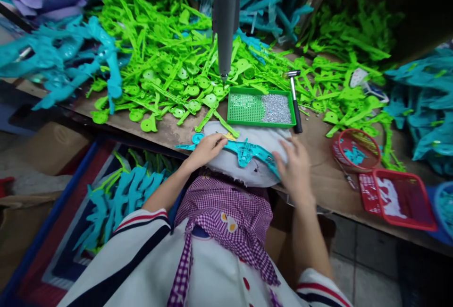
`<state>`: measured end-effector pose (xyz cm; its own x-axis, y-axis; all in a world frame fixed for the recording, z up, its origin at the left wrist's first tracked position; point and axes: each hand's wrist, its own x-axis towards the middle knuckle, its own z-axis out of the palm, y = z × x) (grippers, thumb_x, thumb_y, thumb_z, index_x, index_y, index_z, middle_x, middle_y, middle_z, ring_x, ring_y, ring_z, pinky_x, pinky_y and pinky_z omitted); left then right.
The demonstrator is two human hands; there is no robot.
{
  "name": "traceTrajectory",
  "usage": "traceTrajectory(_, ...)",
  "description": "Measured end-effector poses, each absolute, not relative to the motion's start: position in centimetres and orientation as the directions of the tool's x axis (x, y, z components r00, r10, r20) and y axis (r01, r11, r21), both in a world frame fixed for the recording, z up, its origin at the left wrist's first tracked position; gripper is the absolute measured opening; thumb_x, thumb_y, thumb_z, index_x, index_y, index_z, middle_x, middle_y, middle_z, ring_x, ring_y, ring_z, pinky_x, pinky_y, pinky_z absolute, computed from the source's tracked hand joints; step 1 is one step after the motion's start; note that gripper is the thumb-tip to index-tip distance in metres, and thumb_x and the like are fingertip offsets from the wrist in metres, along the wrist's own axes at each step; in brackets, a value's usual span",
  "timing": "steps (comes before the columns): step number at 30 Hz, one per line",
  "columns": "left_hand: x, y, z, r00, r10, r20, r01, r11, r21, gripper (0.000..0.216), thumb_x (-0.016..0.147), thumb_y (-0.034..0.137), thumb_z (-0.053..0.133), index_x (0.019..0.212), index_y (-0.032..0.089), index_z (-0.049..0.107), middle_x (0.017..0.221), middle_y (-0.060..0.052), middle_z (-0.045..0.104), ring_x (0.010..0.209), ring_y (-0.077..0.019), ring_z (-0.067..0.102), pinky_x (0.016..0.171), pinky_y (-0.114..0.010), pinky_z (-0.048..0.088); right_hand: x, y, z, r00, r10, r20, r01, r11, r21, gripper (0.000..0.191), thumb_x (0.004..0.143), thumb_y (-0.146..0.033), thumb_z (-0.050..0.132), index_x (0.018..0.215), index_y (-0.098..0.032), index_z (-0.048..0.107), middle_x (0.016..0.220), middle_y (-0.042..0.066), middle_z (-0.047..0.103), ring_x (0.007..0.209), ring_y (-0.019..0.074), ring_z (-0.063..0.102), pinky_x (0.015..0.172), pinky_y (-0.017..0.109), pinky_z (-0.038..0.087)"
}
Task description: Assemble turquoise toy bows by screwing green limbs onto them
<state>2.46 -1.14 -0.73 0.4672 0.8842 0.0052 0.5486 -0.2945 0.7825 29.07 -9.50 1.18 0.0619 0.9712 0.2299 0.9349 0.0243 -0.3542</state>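
Note:
A teal plastic toy part lies across a grey-white cloth pad at the near edge of the wooden table. My left hand presses on the part's left end, fingers curled over it. My right hand rests on the part's right end and the pad, fingers slightly spread and blurred. A grey electric screwdriver hangs upright above the table, its tip just left of a green tray holding small silver screws.
A big heap of green plastic parts covers the table's back. Teal parts pile at left, right and rear. A small hammer lies by the tray. Red baskets sit at right. A bin of teal and green parts stands below left.

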Motion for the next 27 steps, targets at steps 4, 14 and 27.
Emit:
traceTrajectory(4,1.7,-0.5,1.6,0.499,0.866,0.026,0.545,-0.337,0.767,0.027,0.101,0.035,0.046,0.091,0.019,0.065,0.081,-0.003,0.069,0.078,-0.0176,0.063,0.075,-0.029,0.046,22.4,-7.7,-1.6,-0.201,0.976,0.079,0.831,0.213,-0.513,0.049,0.102,-0.043,0.044,0.147,-0.025,0.052,0.155,0.012,0.049,0.143,0.0283,0.047,0.116,0.049,0.042)
traceTrajectory(14,-7.0,4.2,6.4,0.631,0.776,-0.018,0.692,-0.552,0.466,0.021,0.093,0.040,0.060,0.089,0.024,0.073,0.083,-0.003,0.071,0.077,-0.0195,0.064,0.073,-0.029,0.043,23.1,-4.0,-1.2,-0.200,0.969,-0.144,0.792,0.073,-0.606,0.036,0.100,-0.038,0.048,0.120,-0.024,0.074,0.128,0.008,0.072,0.122,0.0300,0.066,0.105,0.047,0.050)
traceTrajectory(27,-14.4,6.2,-1.8,0.294,0.954,-0.052,0.919,-0.267,0.290,0.025,0.093,0.046,0.061,0.092,0.022,0.070,0.089,-0.008,0.070,0.087,-0.0256,0.065,0.076,-0.033,0.044,23.9,-6.7,-4.1,-0.317,0.948,0.000,0.829,0.277,-0.485,0.047,0.101,-0.047,0.043,0.141,-0.024,0.055,0.141,0.011,0.063,0.146,0.0288,0.044,0.116,0.054,0.038)
